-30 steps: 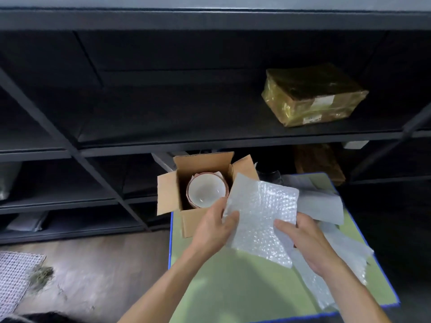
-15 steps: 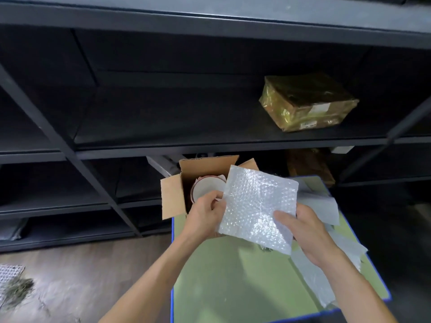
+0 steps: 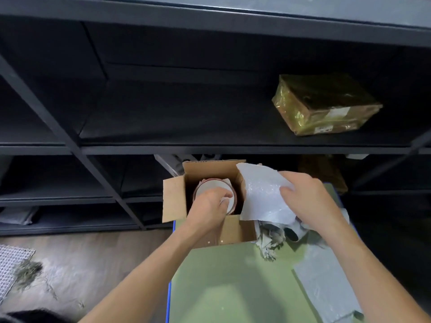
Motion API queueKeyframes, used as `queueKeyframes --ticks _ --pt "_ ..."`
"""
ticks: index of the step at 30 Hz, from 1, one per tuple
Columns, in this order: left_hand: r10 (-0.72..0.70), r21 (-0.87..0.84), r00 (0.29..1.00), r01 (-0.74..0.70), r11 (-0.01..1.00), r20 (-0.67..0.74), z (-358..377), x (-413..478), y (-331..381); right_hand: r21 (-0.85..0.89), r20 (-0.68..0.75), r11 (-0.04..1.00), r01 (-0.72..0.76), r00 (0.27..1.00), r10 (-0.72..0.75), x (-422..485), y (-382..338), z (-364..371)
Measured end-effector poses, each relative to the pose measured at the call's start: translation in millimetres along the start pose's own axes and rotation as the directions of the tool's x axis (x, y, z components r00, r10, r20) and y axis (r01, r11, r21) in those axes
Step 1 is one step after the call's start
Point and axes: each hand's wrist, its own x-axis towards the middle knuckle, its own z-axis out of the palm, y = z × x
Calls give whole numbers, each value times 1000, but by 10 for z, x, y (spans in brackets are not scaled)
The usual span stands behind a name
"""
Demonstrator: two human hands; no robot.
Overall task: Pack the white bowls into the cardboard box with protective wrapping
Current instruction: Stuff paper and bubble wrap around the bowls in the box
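Note:
An open cardboard box point(image 3: 173, 199) stands at the far left corner of a green table point(image 3: 233, 287). Inside it sits a white bowl point(image 3: 211, 185) with a reddish outer rim. My left hand point(image 3: 208, 206) reaches into the box over the bowl, pinching a corner of the bubble wrap sheet point(image 3: 261, 194). My right hand point(image 3: 307, 199) holds the sheet's right side, above and to the right of the box. The sheet hangs over the box's right edge.
More bubble wrap sheets point(image 3: 326, 287) and a crumpled paper wad point(image 3: 270, 241) lie on the table's right side. Dark metal shelving point(image 3: 163, 150) stands right behind, with a tape-wrapped parcel point(image 3: 324, 106) on one shelf. A wire mesh point(image 3: 11, 264) lies on the floor at left.
Both hands carried the bubble wrap sheet up and over to the box. My left hand now dips into the box over the bowl; my right hand rose higher on the sheet.

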Motion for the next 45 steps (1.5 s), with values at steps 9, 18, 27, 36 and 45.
queueKeyframes --ticks 9,18,27,36,45 --pt "191 163 976 -206 965 106 151 258 103 -407 119 899 164 985 -126 516 -533 150" --pt "180 116 981 -188 975 70 314 294 38 -531 202 835 142 979 -38 753 -730 502" --pt "37 7 970 -37 999 -241 108 353 -136 -551 242 791 267 958 -154 891 -484 867" --pt "137 111 936 -106 988 -325 -103 478 -132 -448 57 860 243 968 -244 727 -170 862" --pt "188 332 942 -89 939 -279 -111 673 -170 -409 31 873 265 960 -277 641 -77 1010"
